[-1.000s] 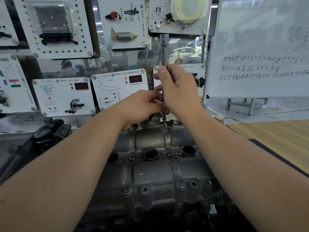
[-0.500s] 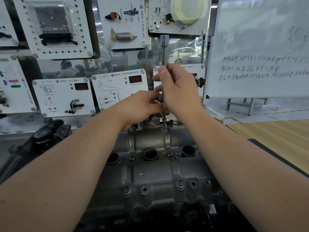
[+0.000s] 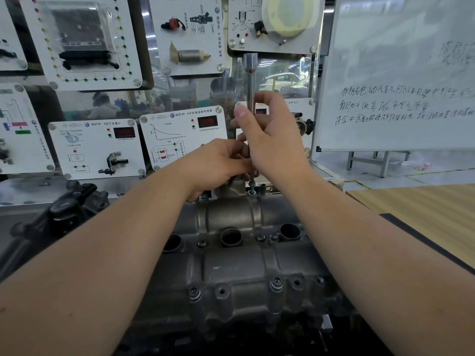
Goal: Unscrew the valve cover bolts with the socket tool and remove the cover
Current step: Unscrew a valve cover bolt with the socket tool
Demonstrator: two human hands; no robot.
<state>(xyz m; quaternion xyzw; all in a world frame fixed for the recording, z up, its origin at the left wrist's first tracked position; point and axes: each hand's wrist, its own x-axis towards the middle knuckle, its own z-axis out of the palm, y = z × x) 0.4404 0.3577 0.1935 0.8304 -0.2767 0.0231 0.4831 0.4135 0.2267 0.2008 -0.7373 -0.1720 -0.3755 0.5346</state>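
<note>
Spinning socket tool [image 3: 250,80] upright: right hand [image 3: 270,140] pinches shaft, left hand [image 3: 218,163] apparently steadies tip; bolt [image 3: 252,187] at cover's [image 3: 231,265] 12 o'clock.

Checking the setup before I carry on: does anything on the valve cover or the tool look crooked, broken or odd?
Nothing stands out. The socket tool stands upright over a bolt at the valve cover's far edge, held by both hands. Bolts along the near edge sit in their holes.
</note>
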